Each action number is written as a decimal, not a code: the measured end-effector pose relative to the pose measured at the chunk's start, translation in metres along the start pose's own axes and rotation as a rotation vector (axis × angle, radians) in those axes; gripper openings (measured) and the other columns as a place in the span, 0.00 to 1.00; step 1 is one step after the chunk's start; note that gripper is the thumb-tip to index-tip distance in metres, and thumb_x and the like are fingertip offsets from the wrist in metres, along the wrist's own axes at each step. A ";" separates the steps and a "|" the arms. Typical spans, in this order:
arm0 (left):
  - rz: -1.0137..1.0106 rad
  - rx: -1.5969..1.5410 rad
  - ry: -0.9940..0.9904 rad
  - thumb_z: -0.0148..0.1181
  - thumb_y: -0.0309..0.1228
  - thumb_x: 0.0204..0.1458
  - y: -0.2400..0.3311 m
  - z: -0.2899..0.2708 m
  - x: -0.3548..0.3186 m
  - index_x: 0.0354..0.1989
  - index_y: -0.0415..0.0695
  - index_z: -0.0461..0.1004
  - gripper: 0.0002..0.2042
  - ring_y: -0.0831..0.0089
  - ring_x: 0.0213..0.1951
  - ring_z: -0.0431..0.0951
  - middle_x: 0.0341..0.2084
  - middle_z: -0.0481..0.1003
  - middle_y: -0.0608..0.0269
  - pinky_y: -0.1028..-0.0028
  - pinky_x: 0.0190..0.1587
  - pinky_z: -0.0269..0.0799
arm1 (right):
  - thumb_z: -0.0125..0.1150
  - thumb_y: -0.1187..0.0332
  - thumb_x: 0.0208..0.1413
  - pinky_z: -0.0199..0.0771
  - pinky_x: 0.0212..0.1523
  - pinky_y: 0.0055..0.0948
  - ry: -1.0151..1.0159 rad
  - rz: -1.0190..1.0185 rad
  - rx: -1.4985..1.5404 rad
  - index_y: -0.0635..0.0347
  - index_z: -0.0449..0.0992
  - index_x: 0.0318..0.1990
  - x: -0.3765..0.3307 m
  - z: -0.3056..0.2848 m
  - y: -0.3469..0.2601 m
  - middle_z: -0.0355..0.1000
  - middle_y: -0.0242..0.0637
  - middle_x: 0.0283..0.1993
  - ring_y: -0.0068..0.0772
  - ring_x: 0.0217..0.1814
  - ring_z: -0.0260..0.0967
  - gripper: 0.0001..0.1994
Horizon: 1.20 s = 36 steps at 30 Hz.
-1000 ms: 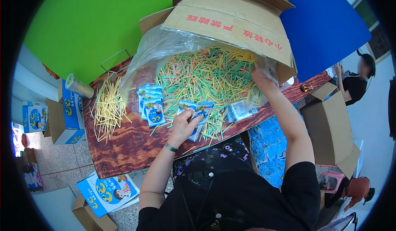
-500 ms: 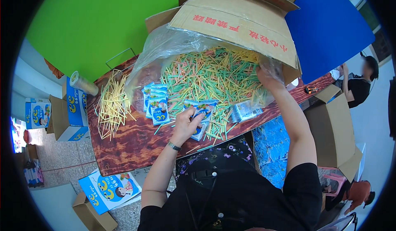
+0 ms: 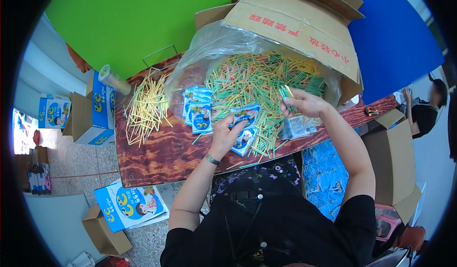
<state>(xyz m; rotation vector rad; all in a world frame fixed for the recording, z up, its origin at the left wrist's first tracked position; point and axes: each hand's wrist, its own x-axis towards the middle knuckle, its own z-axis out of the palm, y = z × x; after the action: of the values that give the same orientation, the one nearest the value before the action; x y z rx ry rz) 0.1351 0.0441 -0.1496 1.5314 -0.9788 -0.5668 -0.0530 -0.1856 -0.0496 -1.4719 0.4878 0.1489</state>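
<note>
My left hand (image 3: pixel 224 136) is closed on a small blue-and-white packet (image 3: pixel 246 113), thumb across its front. Another packet (image 3: pixel 244 142) lies just below that one. Pinched in my right hand (image 3: pixel 307 104) is a small bunch of thin candy sticks (image 3: pixel 285 94), green and pale yellow, held above the pile. A wide heap of pink, green and yellow sticks (image 3: pixel 252 76) spreads over clear plastic sheeting (image 3: pixel 197 50). Left of the heap several filled packets (image 3: pixel 201 117) lie overlapped. Flat clear-and-blue packets (image 3: pixel 300 127) rest below my right wrist.
A big cardboard box (image 3: pixel 290 24) lies open toward me on the wooden table (image 3: pixel 157 164). Pale yellow sticks (image 3: pixel 148 107) are heaped at left beside a clear tub (image 3: pixel 113 79). Cartons (image 3: pixel 97 117) stand at left, another open box (image 3: pixel 388 157) at right. A person (image 3: pixel 426 110) sits far right.
My right hand has come out of the right side of the heap, leftward and toward me, now with sticks between its fingers. My left hand keeps its packet. The whole view has shifted slightly.
</note>
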 end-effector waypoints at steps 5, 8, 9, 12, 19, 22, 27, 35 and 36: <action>0.003 -0.012 0.083 0.69 0.28 0.46 0.021 -0.004 -0.005 0.26 0.38 0.74 0.09 0.78 0.21 0.71 0.18 0.72 0.63 0.76 0.24 0.64 | 0.49 0.61 0.66 0.72 0.41 0.26 -0.136 -0.050 -0.158 0.58 0.67 0.46 0.003 0.033 -0.032 0.70 0.29 0.37 0.21 0.39 0.69 0.11; 0.130 0.124 0.158 0.71 0.27 0.44 0.022 -0.008 -0.002 0.27 0.38 0.75 0.10 0.77 0.21 0.73 0.19 0.74 0.62 0.76 0.23 0.67 | 0.48 0.61 0.66 0.72 0.39 0.30 -0.173 -0.146 -0.668 0.59 0.67 0.44 0.001 0.046 -0.067 0.72 0.33 0.35 0.27 0.38 0.71 0.11; 0.144 0.135 0.176 0.70 0.27 0.44 0.024 -0.009 -0.002 0.26 0.39 0.74 0.09 0.80 0.20 0.71 0.19 0.73 0.65 0.78 0.25 0.67 | 0.49 0.62 0.65 0.71 0.37 0.37 -0.141 -0.217 -0.891 0.60 0.65 0.42 0.004 0.049 -0.070 0.72 0.41 0.32 0.40 0.36 0.74 0.10; 0.127 0.119 0.229 0.71 0.25 0.43 0.025 -0.009 -0.002 0.26 0.38 0.73 0.10 0.83 0.20 0.68 0.20 0.72 0.68 0.79 0.24 0.65 | 0.52 0.63 0.61 0.69 0.39 0.48 -0.162 -0.126 -1.087 0.63 0.65 0.39 0.006 0.066 -0.096 0.72 0.51 0.32 0.55 0.39 0.71 0.11; 0.285 0.265 0.284 0.71 0.25 0.43 0.020 -0.011 -0.001 0.26 0.39 0.72 0.10 0.78 0.19 0.71 0.20 0.72 0.63 0.78 0.21 0.64 | 0.52 0.66 0.59 0.69 0.40 0.51 -0.204 -0.147 -1.292 0.65 0.69 0.38 0.021 0.081 -0.111 0.73 0.54 0.31 0.58 0.39 0.72 0.10; 0.350 0.319 0.298 0.72 0.25 0.42 0.020 -0.012 -0.001 0.26 0.39 0.72 0.11 0.76 0.19 0.71 0.20 0.72 0.62 0.76 0.21 0.65 | 0.53 0.66 0.58 0.70 0.41 0.52 -0.200 -0.065 -1.408 0.66 0.69 0.38 0.029 0.082 -0.111 0.73 0.55 0.32 0.58 0.39 0.73 0.10; 0.367 0.355 0.331 0.72 0.25 0.42 0.016 -0.014 -0.003 0.26 0.40 0.73 0.10 0.74 0.20 0.72 0.20 0.72 0.62 0.75 0.21 0.66 | 0.53 0.69 0.56 0.72 0.41 0.49 -0.155 -0.060 -1.458 0.66 0.70 0.39 0.026 0.090 -0.125 0.75 0.53 0.34 0.55 0.41 0.74 0.09; 0.386 0.380 0.317 0.70 0.23 0.41 0.019 -0.015 -0.003 0.26 0.39 0.73 0.09 0.67 0.23 0.74 0.21 0.71 0.60 0.71 0.25 0.68 | 0.52 0.72 0.54 0.74 0.40 0.47 -0.205 0.047 -1.629 0.66 0.73 0.40 0.026 0.103 -0.128 0.76 0.51 0.36 0.52 0.42 0.75 0.09; 0.389 0.378 0.316 0.70 0.23 0.41 0.020 -0.015 -0.002 0.26 0.39 0.73 0.09 0.67 0.23 0.74 0.21 0.71 0.60 0.71 0.25 0.68 | 0.52 0.72 0.55 0.74 0.40 0.47 -0.232 0.068 -1.631 0.67 0.74 0.39 0.029 0.102 -0.129 0.76 0.50 0.37 0.51 0.42 0.76 0.09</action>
<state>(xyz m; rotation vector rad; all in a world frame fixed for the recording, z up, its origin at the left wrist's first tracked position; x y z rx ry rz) 0.1403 0.0549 -0.1274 1.6360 -1.1371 0.1420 0.0457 -0.1058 0.0591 -2.9562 0.1460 0.9150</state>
